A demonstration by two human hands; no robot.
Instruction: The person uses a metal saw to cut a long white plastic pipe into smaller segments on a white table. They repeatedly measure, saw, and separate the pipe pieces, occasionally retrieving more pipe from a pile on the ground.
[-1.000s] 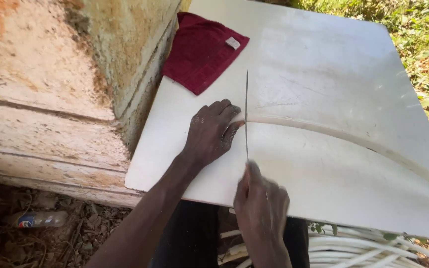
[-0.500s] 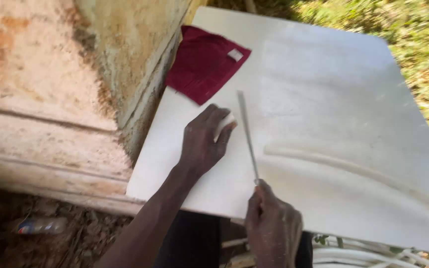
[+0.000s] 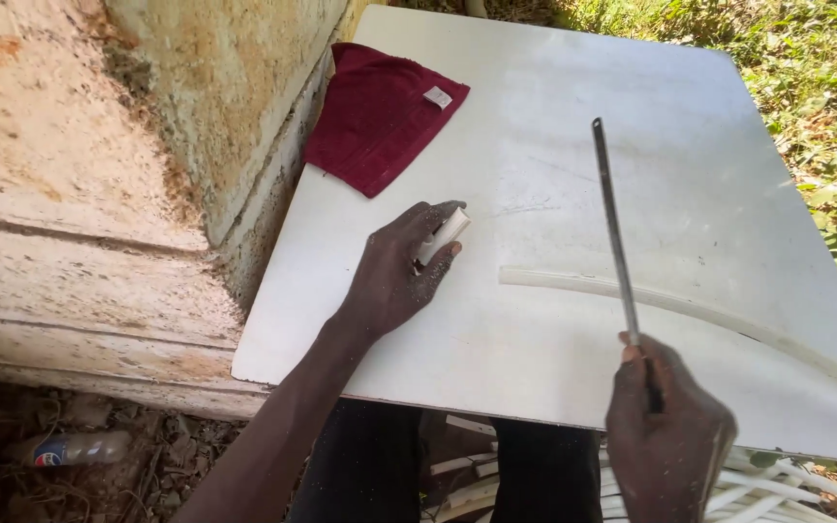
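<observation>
My left hand [image 3: 401,266] lies on the white board [image 3: 554,116] and holds a short white cut-off tube piece [image 3: 441,236] between thumb and fingers. My right hand [image 3: 667,426] grips the handle end of a thin metal saw blade [image 3: 614,223], which points up and away, lifted off the board. A long white tube [image 3: 651,295] lies across the board to the right of my left hand, its cut end facing that hand with a gap between.
A dark red folded cloth [image 3: 380,116] rests on the board's far left corner. A rough plastered wall and ledge [image 3: 99,194] run along the left. A plastic bottle [image 3: 75,448] lies on the ground. Coiled white tubing [image 3: 777,484] sits under the board. Grass [image 3: 825,77] borders the right.
The blade has lifted off the tube and swung right. A short piece has come free from the long tube, and my left hand has drawn it away to the left.
</observation>
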